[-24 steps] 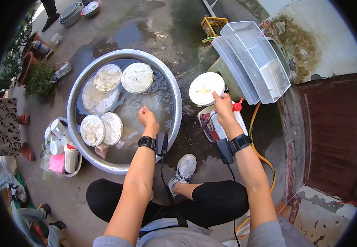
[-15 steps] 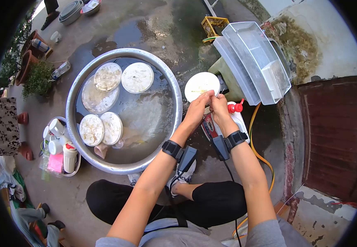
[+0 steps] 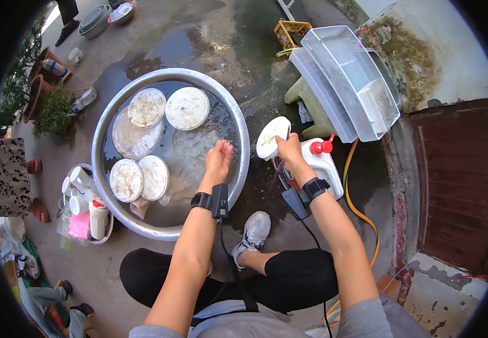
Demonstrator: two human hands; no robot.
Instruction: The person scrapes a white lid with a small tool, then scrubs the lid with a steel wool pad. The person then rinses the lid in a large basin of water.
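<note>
Right hand (image 3: 290, 149) pinches near edge of white round lid (image 3: 272, 138), thumb on top face; lid tilted, outside metal basin (image 3: 96, 152), beside white jug (image 3: 329, 172) with red cap (image 3: 321, 147). Left hand (image 3: 218, 161) above water in basin, fingers loosely curled; cannot tell whether anything sits inside them. In basin: four smaller dirty discs (image 3: 187, 108), one overlapping larger disc (image 3: 133, 139), two others overlapping each other. Clear plastic bins (image 3: 342, 73) rest on green stool (image 3: 316, 115), beyond jug.

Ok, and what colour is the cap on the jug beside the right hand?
Red; the cap shows best in the head view.
</note>
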